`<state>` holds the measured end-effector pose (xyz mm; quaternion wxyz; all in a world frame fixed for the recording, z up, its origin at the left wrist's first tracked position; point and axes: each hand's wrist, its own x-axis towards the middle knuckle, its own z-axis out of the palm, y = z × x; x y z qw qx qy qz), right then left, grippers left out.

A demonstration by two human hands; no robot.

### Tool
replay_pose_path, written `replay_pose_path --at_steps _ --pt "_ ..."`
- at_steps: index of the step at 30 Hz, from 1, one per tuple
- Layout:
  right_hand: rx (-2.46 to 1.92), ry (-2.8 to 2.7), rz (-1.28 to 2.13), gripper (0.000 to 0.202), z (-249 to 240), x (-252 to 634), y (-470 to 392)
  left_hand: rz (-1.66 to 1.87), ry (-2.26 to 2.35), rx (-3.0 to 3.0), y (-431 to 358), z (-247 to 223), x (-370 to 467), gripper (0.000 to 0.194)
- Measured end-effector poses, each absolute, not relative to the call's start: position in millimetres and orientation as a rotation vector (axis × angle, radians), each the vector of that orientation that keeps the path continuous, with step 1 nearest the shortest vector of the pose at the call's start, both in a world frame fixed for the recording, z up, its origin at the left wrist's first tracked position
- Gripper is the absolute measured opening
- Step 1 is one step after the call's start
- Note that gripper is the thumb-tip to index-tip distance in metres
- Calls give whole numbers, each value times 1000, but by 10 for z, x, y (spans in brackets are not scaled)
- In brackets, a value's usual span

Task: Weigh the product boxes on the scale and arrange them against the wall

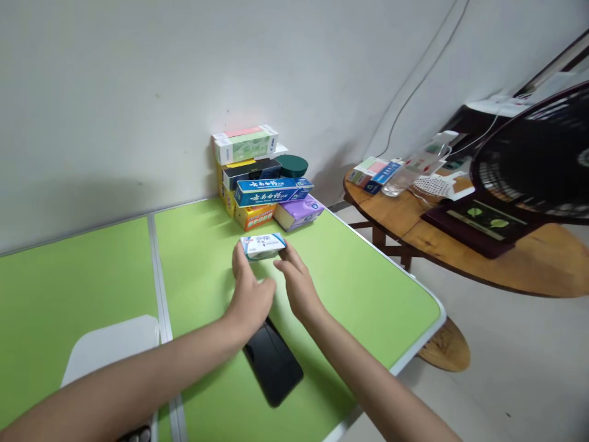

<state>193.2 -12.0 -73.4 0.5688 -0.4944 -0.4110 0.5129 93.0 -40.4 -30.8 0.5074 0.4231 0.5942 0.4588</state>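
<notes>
Between my two hands is a small white box with blue and green trim [263,245]. My left hand [251,293] grips its left end, fingers closed around the side. On the right end, my right hand [297,279] has its fingers closed against the box. Under my left wrist a black smartphone [274,363] lies flat on the green table [368,294], its upper end hidden. Just beyond the box stand a purple tissue pack [300,212], an orange box [254,217] and a blue toothpaste box [273,191] laid across them.
A black box [251,172], a green-and-white carton [246,144] and a dark green round lid [292,164] complete the pile by the wall. A white rounded object [115,341] lies left. On the right, a wooden table [534,264] bears a fan [538,153] and a clear plastic container [409,172].
</notes>
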Motion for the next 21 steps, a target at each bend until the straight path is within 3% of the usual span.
replay_pose_path --at_steps 4,10,16,21 --pt "-1204 -928 1143 67 -1006 2118 501 1106 1544 1023 206 -605 1312 89" --pt "-1211 -964 1135 83 -1304 2170 1059 1052 1640 1025 573 -887 1467 89" --pt "-1127 -1057 1159 93 -1379 2168 1118 1058 1591 1140 684 -1019 1398 94" --pt "-1264 -1056 1079 85 -1372 2190 923 996 1575 1084 612 -1003 1232 88"
